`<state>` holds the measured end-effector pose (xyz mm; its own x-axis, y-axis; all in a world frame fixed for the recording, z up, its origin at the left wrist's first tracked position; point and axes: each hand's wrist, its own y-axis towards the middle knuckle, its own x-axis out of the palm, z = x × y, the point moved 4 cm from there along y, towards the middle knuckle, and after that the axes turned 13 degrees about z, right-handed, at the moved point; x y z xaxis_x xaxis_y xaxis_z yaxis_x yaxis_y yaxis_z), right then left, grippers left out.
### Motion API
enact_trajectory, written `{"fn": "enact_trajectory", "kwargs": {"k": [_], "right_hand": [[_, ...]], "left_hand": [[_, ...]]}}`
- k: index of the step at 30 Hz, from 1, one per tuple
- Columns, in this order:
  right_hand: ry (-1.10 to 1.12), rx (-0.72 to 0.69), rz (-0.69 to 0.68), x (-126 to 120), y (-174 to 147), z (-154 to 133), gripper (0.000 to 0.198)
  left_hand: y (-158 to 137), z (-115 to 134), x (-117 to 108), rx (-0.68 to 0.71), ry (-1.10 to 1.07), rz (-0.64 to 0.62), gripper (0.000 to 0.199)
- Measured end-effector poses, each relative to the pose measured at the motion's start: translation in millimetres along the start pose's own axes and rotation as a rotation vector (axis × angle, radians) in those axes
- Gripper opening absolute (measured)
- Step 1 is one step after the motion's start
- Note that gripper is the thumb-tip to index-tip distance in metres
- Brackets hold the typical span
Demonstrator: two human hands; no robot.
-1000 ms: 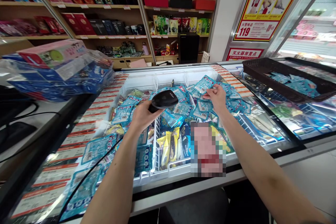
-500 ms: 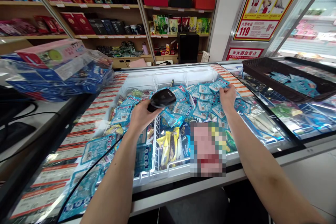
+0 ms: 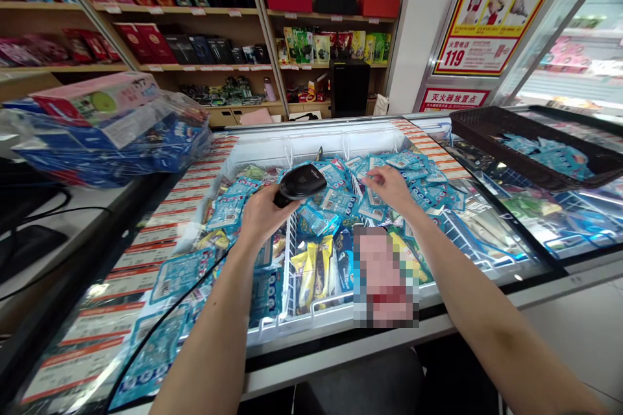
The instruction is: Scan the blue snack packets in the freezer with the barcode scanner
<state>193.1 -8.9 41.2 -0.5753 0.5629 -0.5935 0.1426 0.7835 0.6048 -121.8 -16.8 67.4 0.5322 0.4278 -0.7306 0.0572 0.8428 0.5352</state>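
Sitting on the pale worktop (image 3: 90, 217) at far left: blue boxes in clear plastic (image 3: 160, 139), a pink box (image 3: 97, 100) lying on top. Next, orange-and-white price labels (image 3: 165, 224) run along the left side of the freezer (image 3: 311, 350); blue packets (image 3: 178, 275) lie beside them, near left. A black cable (image 3: 170, 311) crosses these toward the left hand (image 3: 260, 214), which is wrapped round the handle of a black scanner (image 3: 302, 183), head pointing right, above the open freezer. Below the scanner, a white wire divider (image 3: 291, 266), then yellow-wrapped bars (image 3: 309, 272) in the near middle. Just right of those, a pixelated patch, contents unreadable. Beyond it, the right hand (image 3: 389, 188) hovers over the blue sachets (image 3: 377, 201), thumb and forefinger nearly together, other fingers loosely curled; cannot tell if a sachet is pinched. More sachets heaped to its right. Far right, a dark basket (image 3: 479, 124) stands on the glass, further blue sachets inside.
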Motion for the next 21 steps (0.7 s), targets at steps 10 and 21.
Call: {"fn": "enact_trajectory", "kwargs": {"k": [10, 21], "right_hand": [[-0.147, -0.222, -0.299, 21.4, -20.3, -25.5, 0.072], [0.047, -0.046, -0.315, 28.2, -21.4, -25.6, 0.060]], "left_hand": [[0.6, -0.2, -1.9, 0.000, 0.015, 0.000, 0.045], [-0.1, -0.2, -1.1, 0.004, 0.001, -0.002, 0.048]]}}
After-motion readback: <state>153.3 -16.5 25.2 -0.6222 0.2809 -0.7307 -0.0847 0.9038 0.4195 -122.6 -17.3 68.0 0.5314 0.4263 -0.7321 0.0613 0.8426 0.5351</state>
